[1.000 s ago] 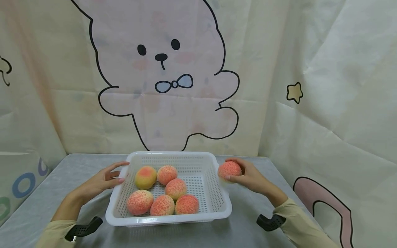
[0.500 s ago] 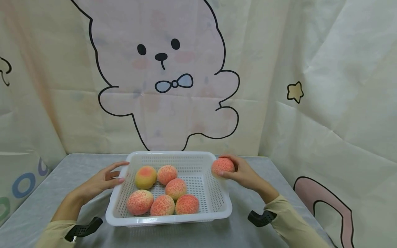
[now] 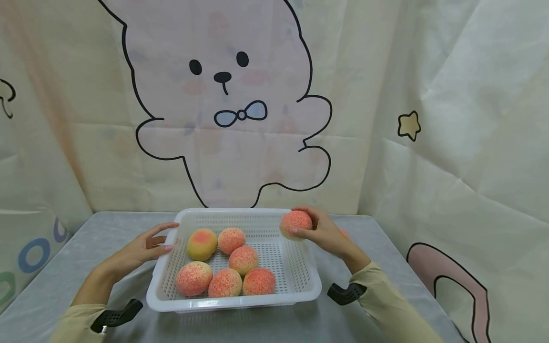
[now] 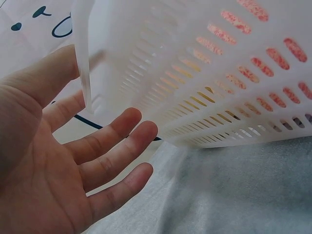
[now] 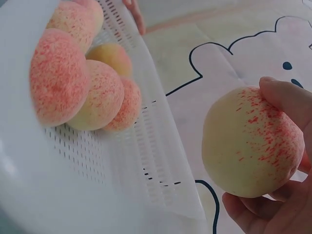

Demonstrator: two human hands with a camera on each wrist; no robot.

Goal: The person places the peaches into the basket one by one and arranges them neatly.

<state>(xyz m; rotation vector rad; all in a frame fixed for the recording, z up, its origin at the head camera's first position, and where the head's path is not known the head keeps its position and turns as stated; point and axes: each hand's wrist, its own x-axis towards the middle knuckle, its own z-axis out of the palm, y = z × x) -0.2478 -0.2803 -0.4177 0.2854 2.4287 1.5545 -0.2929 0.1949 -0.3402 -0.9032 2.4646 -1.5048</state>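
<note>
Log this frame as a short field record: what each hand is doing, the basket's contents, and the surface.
Right hand: holds a peach above the basket's far right corner
Left hand: fingers straight, at the left rim of the basket
Peaches in basket: six
Basket: white, perforated plastic
Surface: grey table
Behind: cartoon-print backdrop

The left hand (image 3: pixel 143 250) lies forward, fingers straight and spread. The right hand (image 3: pixel 323 233) is raised, fingers and thumb curled in a grip.
</note>
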